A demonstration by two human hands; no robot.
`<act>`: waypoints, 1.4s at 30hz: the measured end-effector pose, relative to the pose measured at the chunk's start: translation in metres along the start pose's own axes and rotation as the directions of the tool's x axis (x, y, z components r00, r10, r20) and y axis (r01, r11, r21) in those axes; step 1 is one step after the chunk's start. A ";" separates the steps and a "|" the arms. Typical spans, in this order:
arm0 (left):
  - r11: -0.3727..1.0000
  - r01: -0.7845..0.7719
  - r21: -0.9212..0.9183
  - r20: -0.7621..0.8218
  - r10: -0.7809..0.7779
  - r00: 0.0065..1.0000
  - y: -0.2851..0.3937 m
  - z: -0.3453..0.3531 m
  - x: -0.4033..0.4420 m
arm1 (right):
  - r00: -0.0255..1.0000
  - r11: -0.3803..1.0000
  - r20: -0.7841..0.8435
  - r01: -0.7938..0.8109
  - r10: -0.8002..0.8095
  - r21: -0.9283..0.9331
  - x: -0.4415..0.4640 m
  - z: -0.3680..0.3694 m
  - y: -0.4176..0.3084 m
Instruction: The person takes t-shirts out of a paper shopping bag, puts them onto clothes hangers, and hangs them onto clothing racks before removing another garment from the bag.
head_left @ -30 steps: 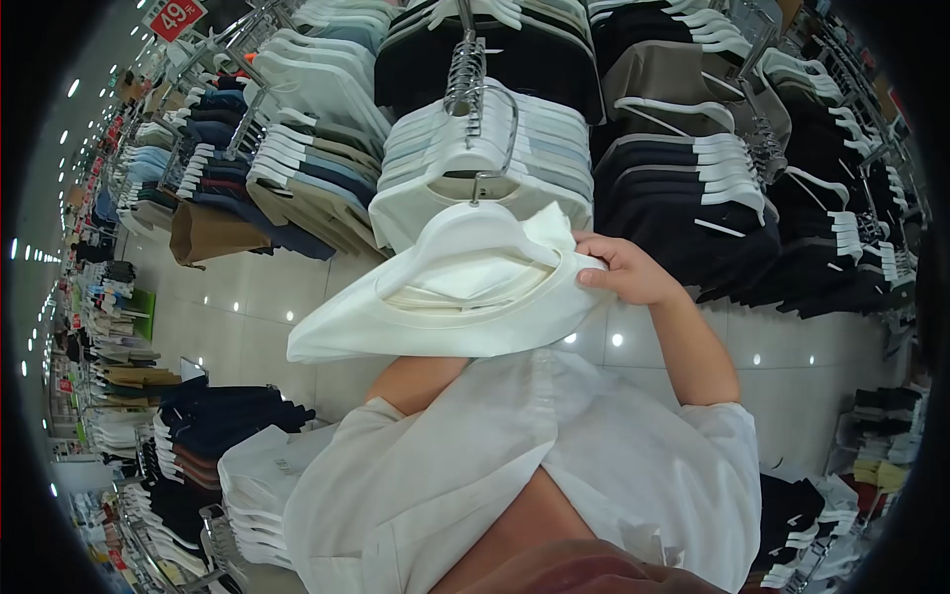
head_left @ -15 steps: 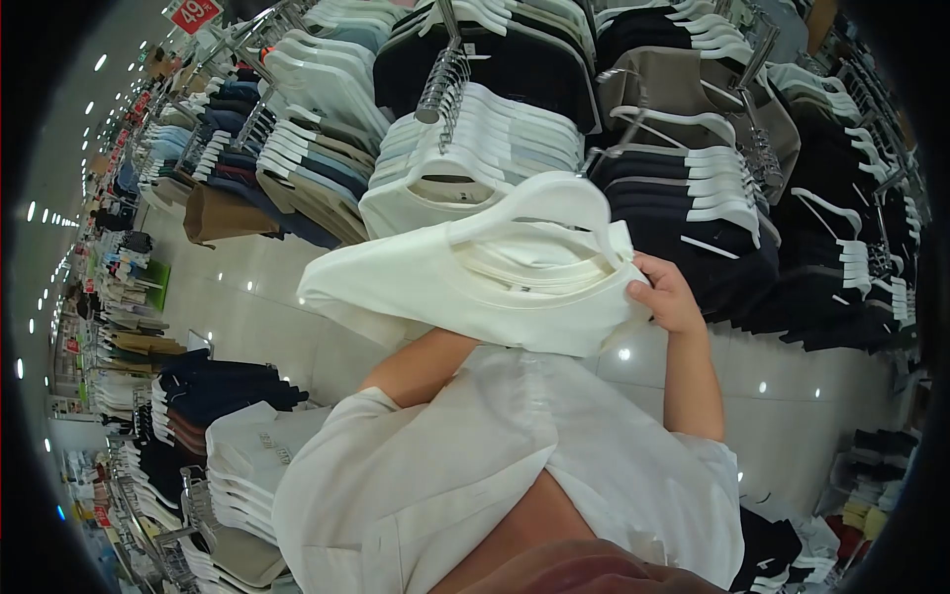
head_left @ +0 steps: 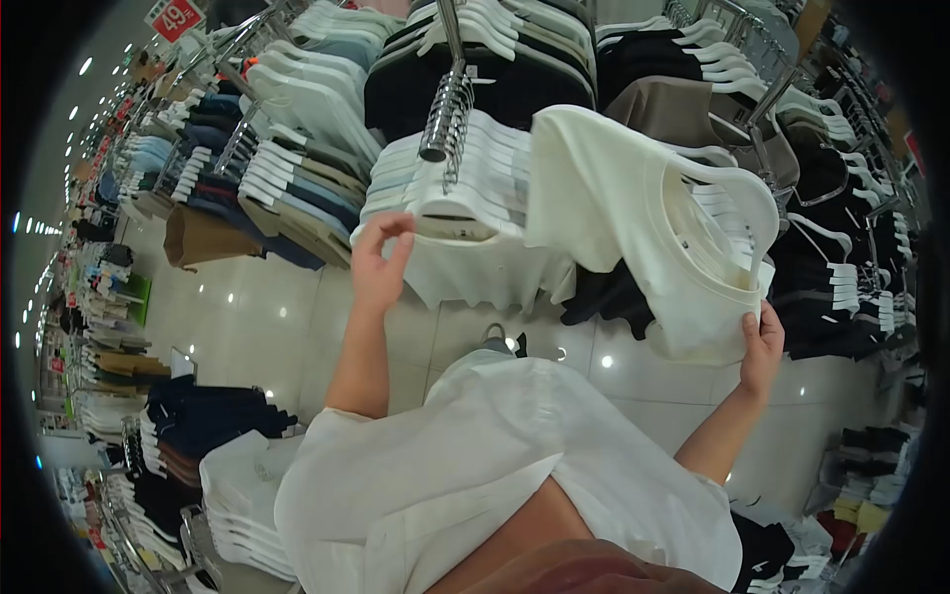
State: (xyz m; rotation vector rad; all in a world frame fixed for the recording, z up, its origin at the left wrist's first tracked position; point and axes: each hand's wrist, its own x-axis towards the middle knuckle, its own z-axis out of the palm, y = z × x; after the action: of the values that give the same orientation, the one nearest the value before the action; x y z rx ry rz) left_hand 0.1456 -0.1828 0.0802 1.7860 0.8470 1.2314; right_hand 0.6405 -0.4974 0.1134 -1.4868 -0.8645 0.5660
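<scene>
My right hand pinches the shoulder edge of a cream T-shirt out to the right. A white hanger lies along the shirt's neck opening, and the shirt hangs tilted, its far shoulder raised. My left hand is raised on the left with thumb and fingers apart, nothing visible in it. Just beyond its fingertips hangs a row of pale T-shirts on white hangers. Whether the fingertips touch the front shirt, I cannot tell.
A chrome rail with ring-shaped spacers juts toward me above the pale shirts. Dark shirts hang at right, folded trousers at left. More racks with white shirts stand lower left. A red price sign is at upper left.
The cream T-shirt has swung right and tilted, still in my right hand. My left hand, earlier hidden behind the shirt, has come out to the left beside the hanging pale shirts.
</scene>
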 end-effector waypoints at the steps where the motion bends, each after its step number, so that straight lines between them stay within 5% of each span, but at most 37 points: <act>1: 0.998 -0.060 -0.015 -0.059 0.059 0.997 -0.003 0.000 0.023 | 0.999 0.999 -0.038 0.011 -0.013 -0.043 0.003 0.002 -0.005; 8: 0.976 -0.022 0.219 0.081 0.004 0.997 -0.064 -0.002 0.161 | 0.990 0.917 -0.087 0.068 -0.110 -0.392 0.036 0.050 -0.042; 14: 0.992 0.064 0.106 0.391 -0.100 0.915 -0.116 0.013 0.239 | 0.970 0.637 0.073 0.208 -0.231 -0.742 0.082 0.104 -0.069; 16: 0.981 0.135 0.137 0.457 -0.183 0.871 -0.123 0.021 0.248 | 0.958 0.596 0.116 0.254 -0.260 -0.761 0.099 0.123 -0.077; 19: 0.955 0.291 -0.052 0.584 -0.207 0.785 -0.164 0.035 0.258 | 0.934 0.528 0.198 0.334 -0.298 -0.781 0.124 0.146 -0.089; 24: 0.898 0.403 -0.177 0.536 -0.256 0.805 -0.141 0.050 0.246 | 0.874 0.409 0.332 0.464 -0.354 -0.786 0.173 0.171 -0.101; 32: 0.866 0.406 -0.292 0.556 -0.192 0.809 -0.171 0.055 0.246 | 0.818 0.434 0.446 0.572 -0.364 -0.696 0.243 0.204 -0.074; 36: 0.911 0.382 -0.154 0.518 -0.255 0.817 -0.180 0.054 0.245 | 0.786 0.480 0.462 0.617 -0.411 -0.623 0.258 0.233 -0.041; 42: 0.726 0.614 -0.310 0.552 -0.388 0.738 -0.156 0.051 0.241 | 0.791 0.552 0.461 0.611 -0.401 -0.567 0.273 0.268 0.014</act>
State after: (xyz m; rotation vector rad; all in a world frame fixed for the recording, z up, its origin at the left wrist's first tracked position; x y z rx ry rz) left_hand 0.2536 0.0835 0.0334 1.2210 0.6292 0.5378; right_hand 0.5969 -0.1175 0.1080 -1.7086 -1.8262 -0.0403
